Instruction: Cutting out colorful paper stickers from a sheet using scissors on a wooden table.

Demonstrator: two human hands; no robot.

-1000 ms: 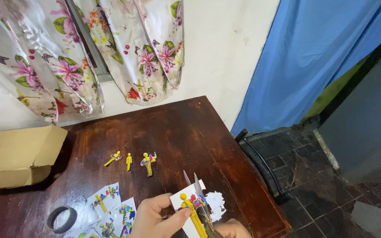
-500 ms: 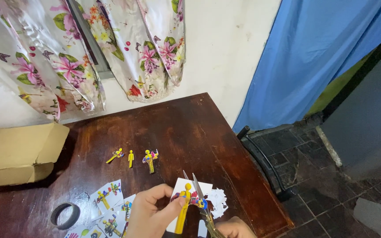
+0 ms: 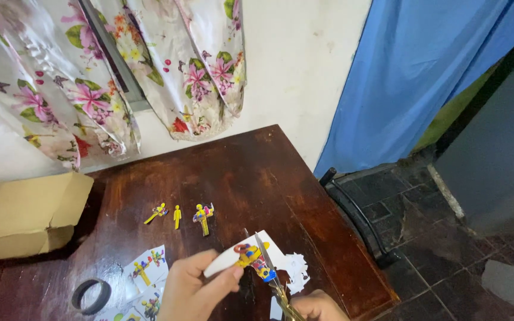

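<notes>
Left hand (image 3: 194,291), low over the near edge of the wooden table (image 3: 239,166): thumb and fingers pinched shut on a printed paper sheet (image 3: 239,257), held tilted above the tabletop. Right hand (image 3: 319,307), just right of it, mostly out of frame: curled closed around scissors (image 3: 269,273), blades up and parted across the sheet. Three cut-out figures (image 3: 179,214) farther back on the table.

You have a single view, worn on your head, looking steeply down and forward over the dark wooden table (image 3: 239,172). Your hands sit close at the bottom edge of the frame, partly cut off. The wall and floral curtain (image 3: 90,89) fill the upper left; the blue curtain (image 3: 423,77) and tiled floor (image 3: 447,255) fill the right.
</notes>
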